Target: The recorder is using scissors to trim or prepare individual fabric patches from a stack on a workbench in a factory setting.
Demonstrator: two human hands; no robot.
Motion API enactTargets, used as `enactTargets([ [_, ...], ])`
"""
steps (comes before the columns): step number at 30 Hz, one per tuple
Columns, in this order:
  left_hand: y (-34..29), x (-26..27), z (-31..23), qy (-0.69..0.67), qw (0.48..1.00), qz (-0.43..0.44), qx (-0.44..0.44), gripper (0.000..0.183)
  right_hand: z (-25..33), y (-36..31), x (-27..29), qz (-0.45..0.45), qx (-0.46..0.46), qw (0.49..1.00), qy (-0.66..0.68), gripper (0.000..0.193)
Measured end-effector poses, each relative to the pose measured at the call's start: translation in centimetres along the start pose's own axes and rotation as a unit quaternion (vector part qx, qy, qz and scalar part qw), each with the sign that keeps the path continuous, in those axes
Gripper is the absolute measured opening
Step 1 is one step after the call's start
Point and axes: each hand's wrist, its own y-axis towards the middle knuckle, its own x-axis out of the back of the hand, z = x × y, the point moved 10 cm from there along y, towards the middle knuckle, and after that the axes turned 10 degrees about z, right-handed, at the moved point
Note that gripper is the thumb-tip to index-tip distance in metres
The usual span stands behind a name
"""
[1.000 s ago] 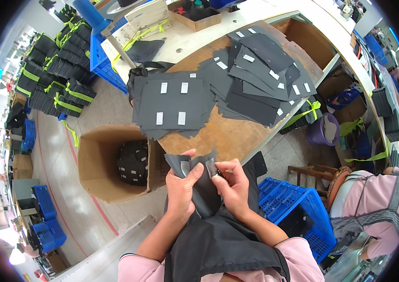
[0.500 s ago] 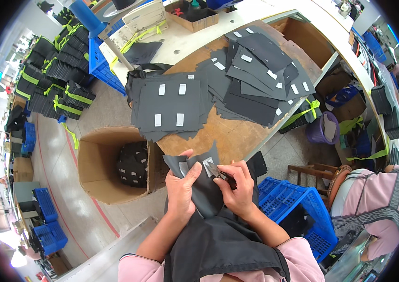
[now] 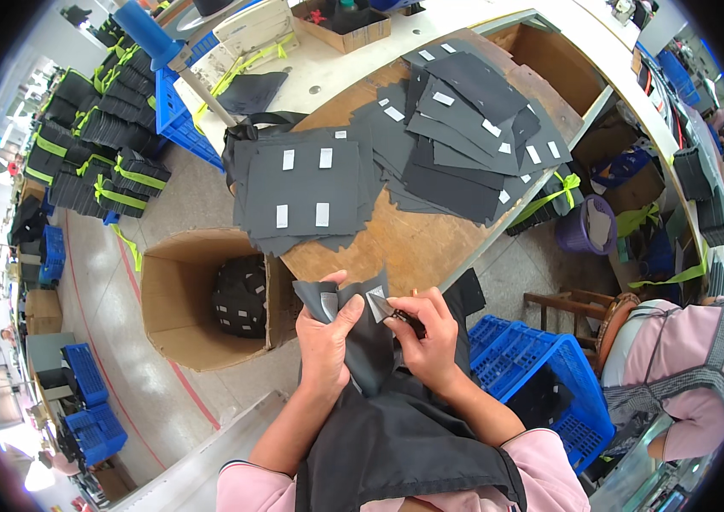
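Observation:
My left hand (image 3: 325, 341) is closed on a folded dark grey fabric piece (image 3: 366, 354) with white patches, its thumb pressing on the front. In my right hand (image 3: 432, 340) I grip small thread snips (image 3: 385, 307), their pointed metal blades lying at the edge of a white patch (image 3: 376, 294). My fingers partly cover the snips' handles. Beyond my hands, on a brown wooden board (image 3: 417, 243), lies a stack of similar grey pieces (image 3: 301, 183) with white patches. To its right a looser, fanned pile (image 3: 464, 141) spreads out.
An open cardboard box (image 3: 170, 328) with dark patched pieces inside stands left of my hands. A blue plastic crate (image 3: 541, 367) is close on my right, near a person in pink (image 3: 669, 350). Bundles tied with yellow-green strips (image 3: 93, 124) are stacked at far left.
The fabric piece has tilted slightly in my hands. The snips' blades stay at the white patch and have shifted a little. The whole view has moved slightly.

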Motion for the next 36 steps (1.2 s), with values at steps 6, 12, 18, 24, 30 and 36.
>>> enactTargets([
  [6, 0.4, -0.1, 0.4, -0.003, 1.000, 0.005, 0.018, 0.041, -0.3, -0.1, 1.3, -0.031, -0.035, 0.996, 0.070, 0.027],
  [12, 2.4, 0.7, -1.3, 0.038, 0.999, -0.002, 0.011, 0.041, -3.2, 0.5, 2.3, -0.065, -0.068, 0.987, 0.130, 0.025],
  [18, 15.1, 4.7, -11.4, 0.222, 0.966, 0.016, -0.130, 0.063, -10.8, 3.0, 8.1, -0.122, -0.172, 0.977, 0.025, 0.029],
  [24, 13.6, 0.2, -10.9, 0.693, 0.617, -0.122, -0.353, 0.087, -16.6, 9.4, 14.1, -0.152, -0.132, 0.965, -0.168, 0.019],
  [30, 17.5, 2.1, -3.5, 0.815, 0.546, -0.048, -0.187, 0.053, -19.8, 18.9, 14.9, -0.108, -0.133, 0.949, -0.267, 0.029],
  [36, 19.6, 0.4, -3.6, 0.812, 0.553, -0.059, -0.178, 0.055, -25.8, 22.8, 13.7, -0.046, -0.155, 0.882, -0.443, 0.015],
])
